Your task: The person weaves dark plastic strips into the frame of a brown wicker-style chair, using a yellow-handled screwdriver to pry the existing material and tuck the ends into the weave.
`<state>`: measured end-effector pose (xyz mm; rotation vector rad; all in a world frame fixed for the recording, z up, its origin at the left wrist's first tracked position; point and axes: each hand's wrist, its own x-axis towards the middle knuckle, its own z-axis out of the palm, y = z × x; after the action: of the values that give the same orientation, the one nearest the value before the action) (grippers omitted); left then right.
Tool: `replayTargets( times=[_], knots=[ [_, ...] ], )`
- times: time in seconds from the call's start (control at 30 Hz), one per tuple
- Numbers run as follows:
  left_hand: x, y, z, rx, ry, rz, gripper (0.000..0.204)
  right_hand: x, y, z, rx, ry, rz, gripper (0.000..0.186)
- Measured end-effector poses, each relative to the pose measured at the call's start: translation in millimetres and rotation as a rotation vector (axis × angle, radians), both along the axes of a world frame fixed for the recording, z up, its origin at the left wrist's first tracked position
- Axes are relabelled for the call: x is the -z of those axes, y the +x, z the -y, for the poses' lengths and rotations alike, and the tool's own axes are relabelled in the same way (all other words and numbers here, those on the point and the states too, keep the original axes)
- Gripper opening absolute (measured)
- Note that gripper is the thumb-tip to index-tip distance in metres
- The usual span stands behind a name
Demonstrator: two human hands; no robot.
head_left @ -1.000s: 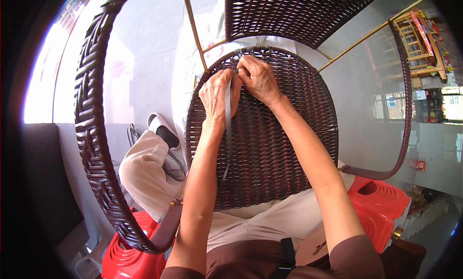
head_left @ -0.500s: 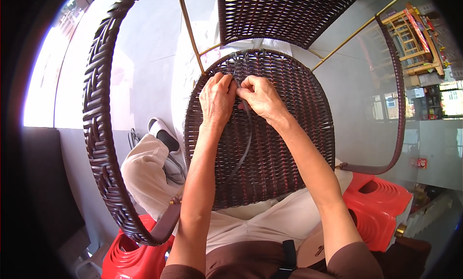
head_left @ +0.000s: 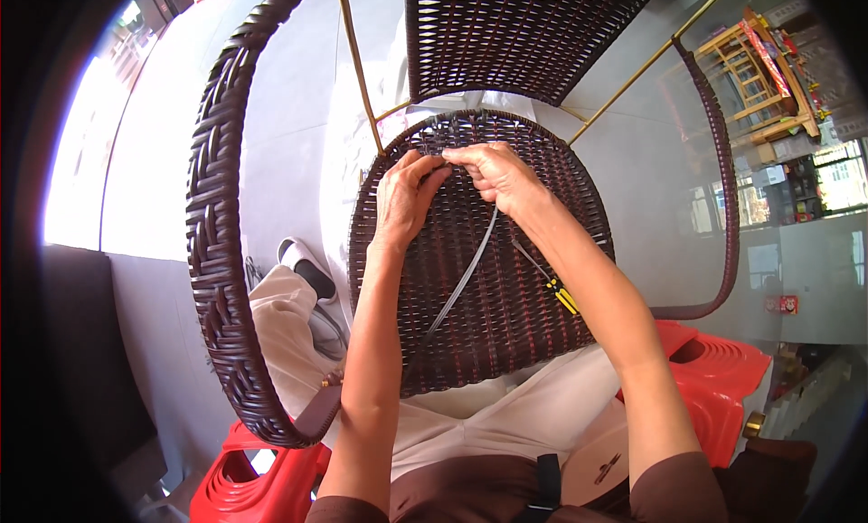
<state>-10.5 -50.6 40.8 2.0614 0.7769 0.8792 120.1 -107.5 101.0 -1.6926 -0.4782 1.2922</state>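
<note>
A dark brown woven chair seat [head_left: 479, 333] lies across my lap. My left hand [head_left: 407, 197] is closed near its far edge, fingertips on a flat grey strip. My right hand [head_left: 493, 175] pinches that strip beside my left fingers, right at the weave. The loose length of the grey strip [head_left: 463, 279] trails from under my right hand diagonally down to the near left of the seat. A screwdriver with a yellow and black handle [head_left: 562, 297] lies on the seat just left of my right forearm, its shaft pointing up toward my hands.
The chair's woven back [head_left: 506, 39], gold metal rods [head_left: 633, 75] and thick woven arm loop [head_left: 221, 243] surround the seat. Red plastic stools [head_left: 714, 387] stand at my sides. Wooden racks [head_left: 750, 71] are at the far right. My slippered foot [head_left: 307, 270] shows at left.
Both hands have shifted, my right fingers now stretched leftward in a pinch. The loose strip has swung rightward into a diagonal. The screwdriver has come into sight beside my right forearm.
</note>
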Motion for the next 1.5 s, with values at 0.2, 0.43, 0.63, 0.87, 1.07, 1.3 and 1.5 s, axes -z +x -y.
replayTargets(
  times=[0.2, 0.43, 0.63, 0.87, 1.07, 1.3, 1.5],
  knots=[
    [7.2, 10.0, -0.2, -0.018, -0.027, 0.035, 0.016, 19.7, -1.1, -34.3, 0.367, 0.031, -0.296, 0.034],
    [9.0, 17.8, -0.9, -0.215, -0.047, -0.197, 0.029, 43.5, -1.4, -69.9, 0.645, 0.070, -0.426, 0.034],
    [5.4, 11.7, 2.7, -0.163, -0.118, -0.025, 0.019, 34.6, 7.9, -75.2, 0.463, 0.068, -0.407, 0.034],
    [4.2, 6.8, -2.0, -0.132, -0.206, 0.018, 0.038, 28.6, 24.9, -56.3, 0.263, 0.154, -0.614, 0.028],
    [11.1, 9.3, -4.8, -0.150, -0.216, 0.076, 0.032, 30.4, 11.9, -34.2, 0.334, 0.411, -0.589, 0.020],
    [7.6, 7.5, -8.6, -0.162, -0.277, -0.041, 0.016, 48.1, 17.7, -43.6, 0.262, 0.623, -0.825, 0.021],
    [0.6, 6.6, -6.6, -0.139, -0.172, -0.126, 0.017, 60.7, 20.1, -63.6, 0.336, 0.494, -0.839, 0.023]
  ],
)
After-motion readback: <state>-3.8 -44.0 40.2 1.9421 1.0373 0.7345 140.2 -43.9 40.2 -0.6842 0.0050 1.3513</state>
